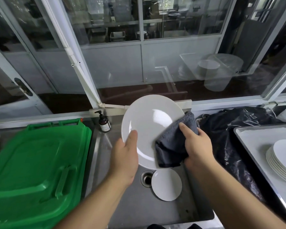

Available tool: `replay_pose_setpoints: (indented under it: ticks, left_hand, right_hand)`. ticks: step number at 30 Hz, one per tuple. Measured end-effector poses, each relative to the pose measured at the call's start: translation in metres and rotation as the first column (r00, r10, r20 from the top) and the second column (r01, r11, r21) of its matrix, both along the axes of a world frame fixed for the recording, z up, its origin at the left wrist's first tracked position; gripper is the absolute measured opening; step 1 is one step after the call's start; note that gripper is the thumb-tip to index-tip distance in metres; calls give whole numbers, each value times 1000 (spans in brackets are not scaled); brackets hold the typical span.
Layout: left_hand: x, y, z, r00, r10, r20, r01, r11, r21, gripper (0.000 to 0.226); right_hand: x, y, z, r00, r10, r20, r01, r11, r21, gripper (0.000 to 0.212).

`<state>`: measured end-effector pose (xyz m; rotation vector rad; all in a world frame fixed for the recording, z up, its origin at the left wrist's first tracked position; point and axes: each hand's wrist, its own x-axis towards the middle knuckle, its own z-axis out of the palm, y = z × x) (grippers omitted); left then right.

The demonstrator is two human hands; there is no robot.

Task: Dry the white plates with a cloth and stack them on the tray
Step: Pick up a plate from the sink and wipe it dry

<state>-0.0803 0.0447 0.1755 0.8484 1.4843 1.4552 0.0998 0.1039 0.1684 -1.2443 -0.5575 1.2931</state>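
Drying step in hand. Left hand (125,156) grips the plate (149,128) above the sink (135,210); right hand (197,146) presses the cloth (172,146) to its face. Next: transfer onto the stack (281,161) on the tray (254,138).

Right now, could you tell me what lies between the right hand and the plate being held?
The grey cloth, gripped by the right hand, lies against the plate, in the head view.
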Motion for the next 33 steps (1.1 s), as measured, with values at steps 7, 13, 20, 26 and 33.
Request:
replay_pose_setpoints:
  ticks: [7,13,20,26,33]
  left_hand:
    - [44,-8,-8,988,92,126,-100,993,65,32]
    - [3,-4,-7,990,61,128,-52,996,-73,54]
    - [-28,8,12,965,-88,-246,70,994,-81,59]
    - [11,-14,4,949,97,-299,-112,993,-32,36]
    - [42,-23,-11,976,153,-152,-157,987,-16,27]
  right_hand:
    - [-25,-24,-18,939,49,-340,-113,979,-171,23]
    - [4,-10,-5,996,83,-21,-84,995,-48,10]
    - [21,3,17,943,103,316,-146,982,115,11]
    - [2,-10,6,998,3,-58,-10,992,-126,6]
    - [-29,-38,-16,954,20,-298,-115,945,-305,16]
